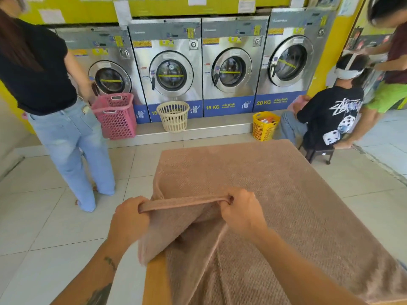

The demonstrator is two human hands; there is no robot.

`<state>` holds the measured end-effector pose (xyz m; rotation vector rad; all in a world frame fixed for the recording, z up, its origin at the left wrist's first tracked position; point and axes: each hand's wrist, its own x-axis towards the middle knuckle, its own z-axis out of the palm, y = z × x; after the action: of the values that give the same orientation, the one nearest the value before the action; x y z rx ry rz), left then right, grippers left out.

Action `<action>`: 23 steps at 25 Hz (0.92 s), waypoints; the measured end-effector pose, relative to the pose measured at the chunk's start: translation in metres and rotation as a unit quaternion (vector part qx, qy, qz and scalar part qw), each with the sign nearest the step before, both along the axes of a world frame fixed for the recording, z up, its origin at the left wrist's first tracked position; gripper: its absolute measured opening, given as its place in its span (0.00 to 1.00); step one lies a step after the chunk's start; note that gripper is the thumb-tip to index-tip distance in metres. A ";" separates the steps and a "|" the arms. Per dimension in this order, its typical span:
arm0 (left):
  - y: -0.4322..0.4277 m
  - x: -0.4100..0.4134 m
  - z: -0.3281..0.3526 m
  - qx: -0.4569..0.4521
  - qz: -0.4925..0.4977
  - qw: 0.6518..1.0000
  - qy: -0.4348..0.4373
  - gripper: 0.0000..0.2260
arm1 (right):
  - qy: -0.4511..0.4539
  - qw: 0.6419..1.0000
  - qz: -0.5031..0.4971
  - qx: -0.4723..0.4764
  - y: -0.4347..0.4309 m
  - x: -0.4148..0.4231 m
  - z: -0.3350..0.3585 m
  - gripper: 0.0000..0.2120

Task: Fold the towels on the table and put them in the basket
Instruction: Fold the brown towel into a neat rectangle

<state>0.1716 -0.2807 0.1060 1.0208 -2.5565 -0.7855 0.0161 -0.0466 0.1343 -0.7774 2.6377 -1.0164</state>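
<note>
The tan towel point(275, 181) lies spread over the table point(155, 280), its long axis running away from the fingers toward the washing machines point(169, 69) and leaning a little to the right. Its near short hem is lifted and pulled taut between the two hands, so that the strip runs left to right and rises slightly toward the right. The left hand point(130, 219) has its fingers curled over one end of the hem, pinching it against the thumb. The right hand point(242, 213) grips the other end the same way, knuckles up and fingers closed round the cloth. Below the fingers the lifted part sags in a loose fold, and its left corner hangs over the table's left edge. The fabric has a fine waffle-like texture with a smoother band at the hem, and it covers nearly all of the table, leaving only a yellowish strip bare under the left wrist. Beyond the fingers, on the step before the washers, stand a pink laundry basket point(114, 115), a round cream basket point(173, 116) and a yellow basket point(264, 126) that holds some items. Left of the fingers a person in jeans point(61, 128) stands on the tiled floor point(44, 216). Far right, a person in a black shirt point(330, 119) sits on a stool point(319, 154), and a person in green shorts point(387, 93) leans over them.
</note>
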 end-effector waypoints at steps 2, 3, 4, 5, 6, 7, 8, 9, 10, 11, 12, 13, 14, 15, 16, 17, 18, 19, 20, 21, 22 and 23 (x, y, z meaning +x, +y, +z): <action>0.010 -0.023 0.019 0.006 0.014 0.998 0.053 0.14 | -0.028 0.998 -0.004 0.064 0.015 -0.013 -0.001 0.10; 0.017 -0.038 0.032 0.003 -0.003 0.998 0.067 0.14 | -0.039 0.995 0.015 0.087 0.018 -0.014 0.001 0.10; 0.025 -0.053 0.045 -0.007 -0.036 0.997 0.069 0.14 | -0.044 0.994 0.038 0.094 0.016 -0.011 0.005 0.11; 0.035 -0.068 0.059 -0.021 -0.079 0.995 0.059 0.13 | -0.035 0.994 0.056 0.083 0.012 -0.007 0.011 0.12; 0.043 -0.081 0.070 -0.033 -0.121 0.991 0.048 0.12 | -0.018 0.996 0.066 0.066 0.004 -0.003 0.016 0.17; 0.051 -0.092 0.082 -0.043 -0.158 0.986 0.037 0.11 | 0.000 0.996 0.070 0.050 -0.004 0.000 0.021 0.21; 0.055 -0.102 0.090 -0.055 -0.187 0.980 0.029 0.10 | 0.010 0.997 0.066 0.035 -0.012 0.000 0.026 0.18; 0.057 -0.110 0.097 -0.070 -0.206 0.976 0.024 0.10 | 0.011 0.998 0.054 0.019 -0.019 -0.002 0.029 0.13; 0.056 -0.116 0.101 -0.083 -0.215 0.973 0.022 0.09 | 0.010 0.999 0.032 0.010 -0.024 -0.005 0.032 0.10; 0.052 -0.119 0.102 -0.089 -0.216 0.972 0.018 0.09 | 0.011 1.000 0.007 0.007 -0.026 -0.008 0.033 0.09; 0.046 -0.121 0.099 -0.090 -0.213 0.973 0.012 0.09 | 0.013 1.000 -0.016 0.005 -0.026 -0.011 0.035 0.09; 0.038 -0.120 0.094 -0.084 -0.211 0.974 -0.001 0.10 | 0.016 0.999 -0.035 0.005 -0.024 -0.014 0.037 0.08; 0.029 -0.119 0.087 -0.071 -0.209 0.975 -0.014 0.10 | 0.017 0.999 -0.050 0.008 -0.021 -0.016 0.039 0.07; 0.021 -0.116 0.080 -0.049 -0.209 0.977 -0.022 0.10 | 0.015 0.998 -0.060 0.025 -0.019 -0.018 0.039 0.06; 0.015 -0.113 0.074 -0.024 -0.212 0.977 -0.020 0.09 | 0.007 0.996 -0.065 0.054 -0.017 -0.019 0.039 0.07; 0.013 -0.112 0.071 -0.004 -0.220 0.975 -0.008 0.08 | -0.005 0.995 -0.061 0.084 -0.016 -0.018 0.038 0.08; 0.012 -0.113 0.070 0.007 -0.235 0.972 0.005 0.08 | -0.018 0.993 -0.052 0.104 -0.019 -0.017 0.036 0.11; 0.014 -0.116 0.072 0.012 -0.256 0.967 0.013 0.08 | -0.022 0.994 -0.039 0.103 -0.023 -0.016 0.034 0.13; 0.017 -0.120 0.075 0.013 -0.278 0.960 0.018 0.08 | -0.012 0.996 -0.028 0.086 -0.030 -0.014 0.032 0.13; 0.019 -0.124 0.079 0.012 -0.297 0.955 0.022 0.09 | 0.004 0.998 -0.020 0.065 -0.037 -0.012 0.031 0.11; 0.021 -0.127 0.081 0.012 -0.309 0.951 0.026 0.09 | 0.019 0.999 -0.019 0.042 -0.045 -0.010 0.031 0.07; 0.021 -0.128 0.082 0.014 -0.316 0.948 0.031 0.09 | 0.025 0.999 -0.031 0.024 -0.050 -0.010 0.032 0.04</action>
<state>0.0431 -0.2592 0.1883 0.1484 -2.8373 -0.9772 0.0064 -0.0965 0.1667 -0.7244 2.7329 -0.9584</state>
